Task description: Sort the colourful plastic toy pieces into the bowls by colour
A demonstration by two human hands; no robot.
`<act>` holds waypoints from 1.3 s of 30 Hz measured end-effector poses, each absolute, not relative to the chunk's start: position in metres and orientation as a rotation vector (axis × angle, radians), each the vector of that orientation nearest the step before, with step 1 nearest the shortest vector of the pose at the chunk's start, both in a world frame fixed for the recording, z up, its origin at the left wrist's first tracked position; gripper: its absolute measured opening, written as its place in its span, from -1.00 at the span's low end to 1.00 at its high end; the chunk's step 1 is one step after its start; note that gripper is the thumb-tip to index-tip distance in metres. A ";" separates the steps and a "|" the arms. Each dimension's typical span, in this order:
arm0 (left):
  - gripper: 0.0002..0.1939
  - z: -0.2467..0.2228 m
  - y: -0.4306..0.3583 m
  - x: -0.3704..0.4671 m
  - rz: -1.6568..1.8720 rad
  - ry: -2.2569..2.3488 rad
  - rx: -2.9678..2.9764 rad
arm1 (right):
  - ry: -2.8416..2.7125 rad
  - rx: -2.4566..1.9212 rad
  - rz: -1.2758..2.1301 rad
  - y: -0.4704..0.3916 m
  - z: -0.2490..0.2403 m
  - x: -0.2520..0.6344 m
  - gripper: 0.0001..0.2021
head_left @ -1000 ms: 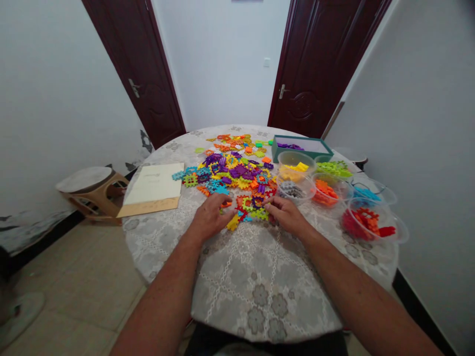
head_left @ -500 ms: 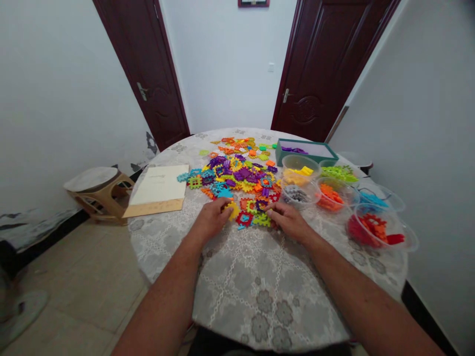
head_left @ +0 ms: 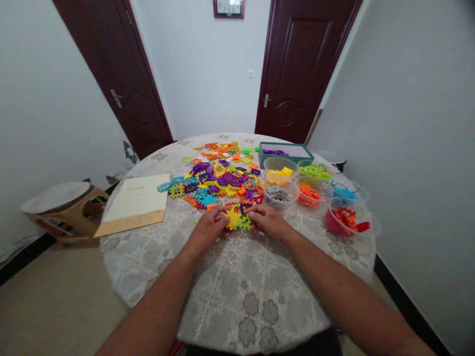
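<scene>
Between thumb and fingers, my left hand grips a yellow toothed piece in front of the pile. Close beside it on the right, my right hand pinches the edge of a group of joined pieces, where a lime green piece shows. The yellow piece overlaps this group and hides part of it. Just beyond my hands, a heap of purple, yellow, blue and orange toothed pieces lies on the patterned tablecloth.
Clear bowls of sorted pieces stand on the right, among them yellow, grey and red. Behind them is a green box with purple pieces. An open notebook lies left; a stool stands beside the table.
My left hand has brought the yellow piece rightward over the joined pieces, and my hands are closer together. The camera view has shifted to the right.
</scene>
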State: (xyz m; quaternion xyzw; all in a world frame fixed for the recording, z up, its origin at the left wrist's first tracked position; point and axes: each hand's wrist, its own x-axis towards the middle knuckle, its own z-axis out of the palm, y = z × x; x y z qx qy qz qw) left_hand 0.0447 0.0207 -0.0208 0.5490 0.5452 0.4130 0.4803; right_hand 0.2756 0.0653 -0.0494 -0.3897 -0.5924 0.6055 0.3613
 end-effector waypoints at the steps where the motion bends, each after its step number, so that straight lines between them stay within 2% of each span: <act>1: -0.56 -0.022 0.023 0.045 1.010 1.337 1.336 | -1.537 -1.001 1.552 0.065 -0.048 0.275 -0.66; 8: -0.54 -0.003 0.044 0.052 1.118 1.366 1.288 | -1.685 -1.079 1.341 0.068 -0.041 0.275 -0.75; 14: -0.64 -0.009 0.047 0.060 1.113 1.140 1.211 | -1.689 -1.134 1.225 0.065 -0.039 0.273 -0.79; 23: -0.64 -0.021 0.037 0.054 1.053 1.041 1.077 | -1.466 -1.082 1.371 0.062 -0.035 0.269 -0.73; 29: -0.66 -0.016 0.034 0.056 0.951 1.148 1.359 | -1.477 -0.986 1.446 0.062 -0.041 0.268 -0.68; 39: -0.73 -0.030 0.040 0.060 1.138 1.318 1.524 | -1.477 -0.992 1.421 0.056 -0.040 0.262 -0.56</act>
